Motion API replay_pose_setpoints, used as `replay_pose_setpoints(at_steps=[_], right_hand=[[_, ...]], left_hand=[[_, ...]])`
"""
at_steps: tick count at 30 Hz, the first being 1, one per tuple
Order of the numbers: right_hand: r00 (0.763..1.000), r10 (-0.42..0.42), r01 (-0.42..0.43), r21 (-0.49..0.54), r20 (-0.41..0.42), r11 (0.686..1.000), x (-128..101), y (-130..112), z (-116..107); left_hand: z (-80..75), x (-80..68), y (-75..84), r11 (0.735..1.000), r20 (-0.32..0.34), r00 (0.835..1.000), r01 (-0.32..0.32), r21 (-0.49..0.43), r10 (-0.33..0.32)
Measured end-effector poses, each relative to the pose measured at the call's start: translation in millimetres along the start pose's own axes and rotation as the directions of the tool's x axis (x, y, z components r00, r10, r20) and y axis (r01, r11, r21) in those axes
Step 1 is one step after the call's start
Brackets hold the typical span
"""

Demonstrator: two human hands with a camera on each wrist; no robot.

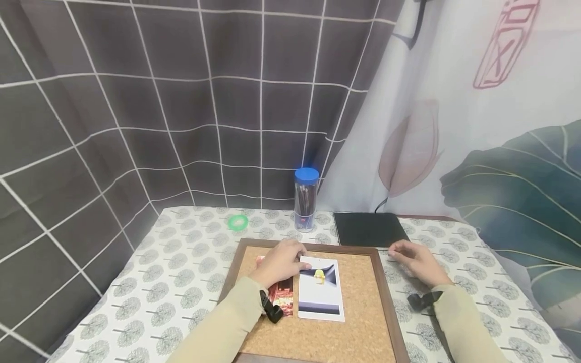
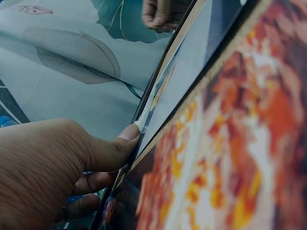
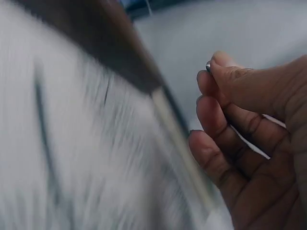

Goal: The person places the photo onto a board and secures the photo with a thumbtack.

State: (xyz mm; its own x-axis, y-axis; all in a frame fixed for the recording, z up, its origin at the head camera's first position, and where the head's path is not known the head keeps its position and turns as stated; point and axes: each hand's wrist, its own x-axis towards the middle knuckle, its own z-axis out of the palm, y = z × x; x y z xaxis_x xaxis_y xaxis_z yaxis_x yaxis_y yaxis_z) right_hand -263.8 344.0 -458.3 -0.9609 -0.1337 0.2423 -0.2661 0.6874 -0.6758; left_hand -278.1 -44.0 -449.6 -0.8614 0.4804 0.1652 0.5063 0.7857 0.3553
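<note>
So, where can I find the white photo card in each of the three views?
Head: the white photo card lies mid-bottom on the cork board, under the left hand.
Left wrist: a pale slanted strip from the thumb to top centre.
Right wrist: not in it.
Shared landmark: the board's brown frame.

Left hand [image 1: 279, 262]: rests on the cork board [image 1: 363, 312], thumb at the top edge of the white card [image 1: 320, 288]; red card [image 1: 278, 292] beneath the wrist. Bare cork lies to its right past the white card, and toward the person.

Beyond it: jar [image 1: 305, 199] and green ring [image 1: 238, 222] stand near the curtain; open cloth between them.

Right hand [image 1: 417, 259]: just outside the board's frame; black pad [image 1: 369, 228] just ahead-left. Open tablecloth [image 1: 481, 262] to its right.
</note>
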Motion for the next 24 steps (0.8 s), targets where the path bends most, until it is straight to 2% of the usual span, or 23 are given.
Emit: replay_pose_setpoints(at_steps=[4, 7, 12, 15, 17, 19, 24], right_hand=[[0.993, -0.090, 0.086, 0.061, 0.073, 0.994, 10, -35, 7], [0.977, -0.169, 0.151, 0.139, 0.127, 0.979, 19, -62, 21], [0.929, -0.271, 0.227, 0.187, 0.254, 0.956, 31, -96, 62], [0.892, -0.313, 0.272, 0.166, 0.325, 0.948, 35, -103, 86], [0.879, -0.322, 0.284, 0.155, 0.352, 0.946, 36, -102, 98], [0.884, -0.310, 0.274, 0.149, 0.351, 0.950, 35, -100, 107], [0.911, -0.295, 0.264, 0.144, 0.287, 0.954, 34, -95, 117]], left_hand=[[1.5, -2.2, -0.4, 1.000, -0.017, 1.000, 0.000, -0.024, -0.001], [2.5, -1.9, -0.2, 0.999, -0.018, 1.000, -0.003, -0.032, 0.002], [2.8, -3.0, 1.4, 0.999, 0.005, 1.000, -0.009, -0.031, 0.009], [2.9, -4.0, 2.3, 1.000, 0.021, 1.000, -0.014, -0.025, 0.014], [2.9, -4.3, 2.9, 0.999, 0.028, 0.999, -0.025, -0.028, 0.026], [2.6, -3.4, 3.2, 0.999, 0.031, 0.999, -0.032, -0.030, 0.033], [0.2, -2.9, 2.1, 1.000, 0.037, 0.999, -0.028, -0.011, 0.028]])
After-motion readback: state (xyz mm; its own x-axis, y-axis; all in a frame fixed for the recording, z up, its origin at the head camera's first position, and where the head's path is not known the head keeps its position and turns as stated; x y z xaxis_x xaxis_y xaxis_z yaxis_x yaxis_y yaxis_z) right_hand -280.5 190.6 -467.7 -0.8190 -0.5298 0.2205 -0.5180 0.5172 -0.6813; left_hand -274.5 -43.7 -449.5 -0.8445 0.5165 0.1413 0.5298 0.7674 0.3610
